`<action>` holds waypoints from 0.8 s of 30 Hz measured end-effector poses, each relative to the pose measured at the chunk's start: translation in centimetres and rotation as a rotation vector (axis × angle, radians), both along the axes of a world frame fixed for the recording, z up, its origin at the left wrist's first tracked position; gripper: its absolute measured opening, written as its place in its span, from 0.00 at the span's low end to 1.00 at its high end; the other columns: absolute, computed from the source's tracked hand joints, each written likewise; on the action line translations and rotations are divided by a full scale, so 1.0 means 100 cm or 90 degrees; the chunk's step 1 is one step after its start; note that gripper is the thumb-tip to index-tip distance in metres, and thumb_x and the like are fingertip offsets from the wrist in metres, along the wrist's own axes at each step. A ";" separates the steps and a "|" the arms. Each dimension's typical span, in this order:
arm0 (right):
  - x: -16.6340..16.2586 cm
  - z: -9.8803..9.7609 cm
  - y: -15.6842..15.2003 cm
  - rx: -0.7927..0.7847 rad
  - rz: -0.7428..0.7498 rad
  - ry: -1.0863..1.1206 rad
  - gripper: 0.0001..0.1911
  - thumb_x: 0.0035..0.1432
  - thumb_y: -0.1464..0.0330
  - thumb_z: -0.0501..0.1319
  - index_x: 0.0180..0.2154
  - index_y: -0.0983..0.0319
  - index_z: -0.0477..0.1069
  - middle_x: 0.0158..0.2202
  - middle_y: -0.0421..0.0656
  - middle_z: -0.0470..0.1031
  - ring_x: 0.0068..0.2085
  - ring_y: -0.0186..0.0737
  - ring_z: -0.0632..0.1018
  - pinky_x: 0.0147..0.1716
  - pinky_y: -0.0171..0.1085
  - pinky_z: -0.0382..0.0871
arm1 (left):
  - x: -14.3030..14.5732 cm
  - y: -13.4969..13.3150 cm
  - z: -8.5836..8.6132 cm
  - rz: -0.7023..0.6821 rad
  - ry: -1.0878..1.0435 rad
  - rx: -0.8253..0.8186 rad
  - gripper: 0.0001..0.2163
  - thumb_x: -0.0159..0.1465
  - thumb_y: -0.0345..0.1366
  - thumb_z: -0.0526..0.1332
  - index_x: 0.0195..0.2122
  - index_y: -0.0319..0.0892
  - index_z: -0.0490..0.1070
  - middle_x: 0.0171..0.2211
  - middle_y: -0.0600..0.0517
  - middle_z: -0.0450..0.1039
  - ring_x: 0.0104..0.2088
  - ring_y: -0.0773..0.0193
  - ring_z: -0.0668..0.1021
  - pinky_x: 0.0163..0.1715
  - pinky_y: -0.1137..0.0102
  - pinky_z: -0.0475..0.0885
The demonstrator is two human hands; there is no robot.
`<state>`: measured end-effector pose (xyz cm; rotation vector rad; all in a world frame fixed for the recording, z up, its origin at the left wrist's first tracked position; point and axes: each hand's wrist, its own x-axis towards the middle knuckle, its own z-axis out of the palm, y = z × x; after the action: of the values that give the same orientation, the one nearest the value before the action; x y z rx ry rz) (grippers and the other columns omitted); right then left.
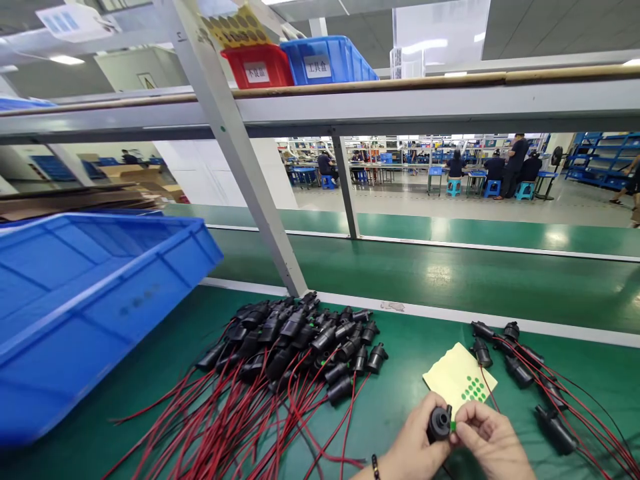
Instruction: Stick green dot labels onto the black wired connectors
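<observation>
At the lower right of the frame, the left hand (415,445) grips a round black plastic connector (439,423); the right hand (493,440) pinches a small green dot sticker (453,426) against it, above the green worktop (400,400).

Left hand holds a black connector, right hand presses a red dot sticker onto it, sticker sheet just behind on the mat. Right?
Not quite: in the head view the dot is green, not red. The left hand does hold the black connector, the right hand pinches the dot, and the sticker sheet lies behind.

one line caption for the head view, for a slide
Left hand holds a black connector while right hand presses a green dot sticker on.
</observation>
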<state>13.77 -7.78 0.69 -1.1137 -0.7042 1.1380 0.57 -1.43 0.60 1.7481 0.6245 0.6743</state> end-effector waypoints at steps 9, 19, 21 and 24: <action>0.001 -0.002 0.000 -0.008 -0.016 0.021 0.20 0.35 0.53 0.75 0.23 0.62 0.77 0.20 0.40 0.75 0.23 0.37 0.75 0.26 0.35 0.69 | -0.001 0.000 -0.006 0.002 -0.023 -0.023 0.12 0.58 0.41 0.63 0.33 0.42 0.59 0.27 0.58 0.57 0.28 0.68 0.59 0.28 0.73 0.57; 0.006 -0.011 -0.001 0.046 0.063 -0.033 0.18 0.46 0.54 0.70 0.24 0.61 0.73 0.22 0.38 0.69 0.27 0.37 0.70 0.29 0.35 0.63 | 0.000 -0.002 -0.010 -0.003 -0.028 -0.032 0.13 0.57 0.38 0.65 0.32 0.43 0.59 0.27 0.58 0.56 0.28 0.69 0.59 0.28 0.73 0.57; 0.010 -0.013 0.000 0.068 0.100 -0.087 0.16 0.50 0.54 0.67 0.25 0.61 0.73 0.26 0.39 0.68 0.30 0.39 0.69 0.32 0.36 0.63 | 0.001 -0.002 -0.012 0.001 -0.027 -0.031 0.12 0.57 0.37 0.64 0.32 0.43 0.59 0.26 0.58 0.56 0.28 0.69 0.59 0.28 0.73 0.56; 0.013 -0.016 0.002 0.083 0.117 -0.166 0.16 0.52 0.55 0.65 0.26 0.61 0.73 0.29 0.41 0.67 0.33 0.42 0.68 0.35 0.39 0.62 | 0.001 -0.002 -0.013 0.006 -0.032 -0.033 0.12 0.57 0.36 0.64 0.31 0.43 0.58 0.26 0.59 0.55 0.28 0.69 0.58 0.28 0.73 0.56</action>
<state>15.08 -7.58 -0.87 -1.1145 -1.0882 1.0933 0.70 -1.59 -0.65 1.6764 0.6106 0.7010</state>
